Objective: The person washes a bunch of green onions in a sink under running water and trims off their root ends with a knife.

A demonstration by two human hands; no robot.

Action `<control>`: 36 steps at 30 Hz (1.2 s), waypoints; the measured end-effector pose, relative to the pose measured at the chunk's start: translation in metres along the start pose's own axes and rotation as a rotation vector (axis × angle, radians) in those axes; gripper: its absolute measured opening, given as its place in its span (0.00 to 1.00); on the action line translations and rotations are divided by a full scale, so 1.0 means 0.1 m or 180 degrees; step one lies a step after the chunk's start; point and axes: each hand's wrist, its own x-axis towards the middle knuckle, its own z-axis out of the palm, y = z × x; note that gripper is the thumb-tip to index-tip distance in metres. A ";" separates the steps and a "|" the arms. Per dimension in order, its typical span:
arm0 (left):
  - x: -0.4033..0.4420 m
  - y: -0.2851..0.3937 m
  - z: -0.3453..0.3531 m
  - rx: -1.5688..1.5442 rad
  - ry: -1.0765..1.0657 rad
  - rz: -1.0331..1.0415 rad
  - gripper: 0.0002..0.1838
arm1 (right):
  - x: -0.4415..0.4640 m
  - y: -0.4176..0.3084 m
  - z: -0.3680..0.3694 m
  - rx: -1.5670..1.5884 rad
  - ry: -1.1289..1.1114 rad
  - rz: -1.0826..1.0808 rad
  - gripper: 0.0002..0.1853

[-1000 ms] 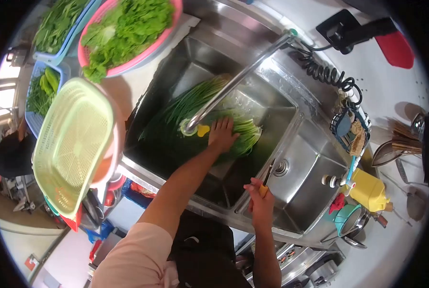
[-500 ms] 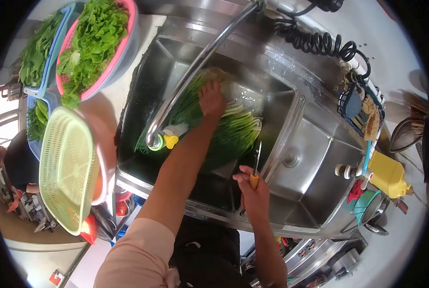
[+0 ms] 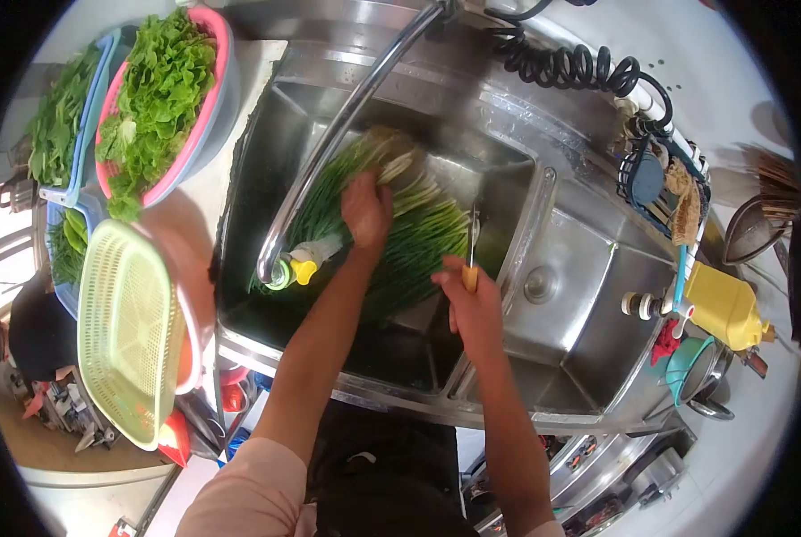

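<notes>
A large bunch of green onions [image 3: 418,251] lies in the left sink basin, with pale stems and brownish roots towards the back. My left hand [image 3: 367,210] is closed around some of them near the root end. My right hand [image 3: 476,309] grips a small knife [image 3: 470,279] by its yellow handle, its narrow metal blade pointing away from me. The blade is at the right edge of the bunch; whether it touches the stems I cannot tell.
A chrome faucet [image 3: 351,116] arches over the left basin. To its right is a second basin [image 3: 579,295]. Leafy lettuce [image 3: 163,89] fills a pink basket at left, above a pale green basket [image 3: 127,336]. A yellow jug [image 3: 723,304] stands at right.
My left hand has moved left and towards me off the roots, and its fingers have closed on the stems. The knife has moved slightly left and away from me, up to the bunch.
</notes>
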 end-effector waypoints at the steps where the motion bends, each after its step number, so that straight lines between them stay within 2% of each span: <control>1: -0.01 0.06 -0.10 -0.0109 -0.0027 -0.0078 0.19 | 0.11 -0.03 0.04 0.0182 -0.0028 -0.0024 0.20; 6: -0.19 0.27 -0.46 -0.0395 -0.0281 -0.0134 0.20 | 0.87 -0.13 0.38 0.0832 -0.0046 0.0142 0.19; 9: -0.37 0.36 -0.59 -0.0393 -0.0533 0.0450 0.20 | 1.23 -0.08 0.52 0.0865 0.0143 0.0370 0.16; 12: -0.48 0.36 -0.73 -0.0529 -0.1130 0.0403 0.23 | 1.36 0.08 0.32 0.0407 -0.0034 0.0291 0.16; 13: -0.46 0.31 -0.74 -0.0521 -0.1104 0.0532 0.23 | 1.26 0.02 0.29 0.0414 0.0023 0.0333 0.13; 16: -0.28 0.22 -0.59 -0.0550 -0.0553 0.0365 0.21 | 1.17 0.06 0.23 0.0403 0.0080 0.0379 0.10; 19: -0.06 0.16 -0.39 -0.0607 -0.0915 0.0880 0.18 | 1.16 0.15 0.18 0.0402 -0.0104 0.0282 0.09; 22: 0.09 0.17 -0.43 -0.0882 -0.2385 0.0247 0.20 | 1.17 0.17 0.21 0.0400 -0.0033 0.0038 0.08; 25: 0.17 0.27 -0.51 -0.0732 -0.2897 -0.0086 0.22 | 1.18 0.14 0.21 0.0321 0.0146 0.0104 0.08; 28: 0.01 0.13 -0.39 -0.1527 -0.2337 0.0193 0.26 | 1.19 0.10 0.19 0.0427 0.0097 0.0233 0.09; 31: 0.09 0.26 -0.52 -0.1755 -0.2826 -0.0276 0.32 | 1.21 0.08 0.19 0.0480 0.0026 0.0294 0.11; 34: 0.09 0.30 -0.58 -0.1870 -0.3159 -0.0397 0.28 | 1.19 0.03 0.23 0.0435 0.0094 0.0221 0.11; 36: 0.10 0.28 -0.57 -0.1972 -0.3173 -0.0291 0.28 | 1.16 -0.04 0.21 0.0244 -0.0027 0.0267 0.12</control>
